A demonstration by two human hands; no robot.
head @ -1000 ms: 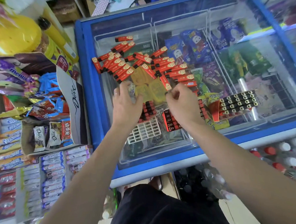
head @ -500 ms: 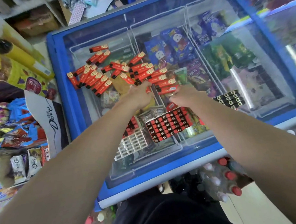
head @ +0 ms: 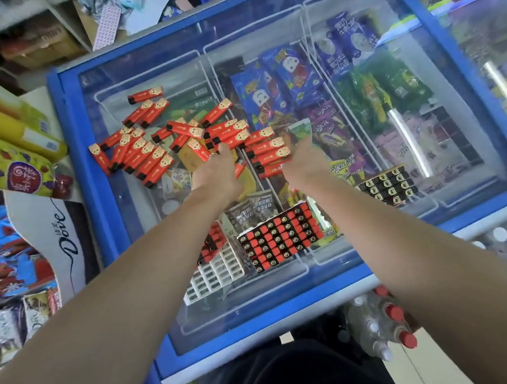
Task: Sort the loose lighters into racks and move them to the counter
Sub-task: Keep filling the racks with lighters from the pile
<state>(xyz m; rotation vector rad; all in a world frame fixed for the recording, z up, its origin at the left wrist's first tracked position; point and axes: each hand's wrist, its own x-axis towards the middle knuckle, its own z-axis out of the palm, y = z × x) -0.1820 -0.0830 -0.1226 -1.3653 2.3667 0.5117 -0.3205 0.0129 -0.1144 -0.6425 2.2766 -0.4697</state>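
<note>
Since 1 s ago both hands have left the racks and reached fwd into the lighter pile. Full rack (head: pixel 279 238), centre front on the freezer lid (head: pixel 73 148): every slot filled, red and black lighter ends up. White rack (head: pixel 213 270), just left of it: far rows hold red lighters, near rows empty. Third rack (head: pixel 388 186), at right: filled, black ends w/ gold rings. Loose lighters (head: pixel 145 159): red bodies, black caps, gold emblem, lying flat and criss-crossed on the glass, upper left. Left hand (head: pixel 217 170) lies on the pile, fingers curled over lighters; exact grip cannot be told. Right hand (head: pixel 302 163) is at the pile's right edge, fingers bent down; grip hidden.
</note>
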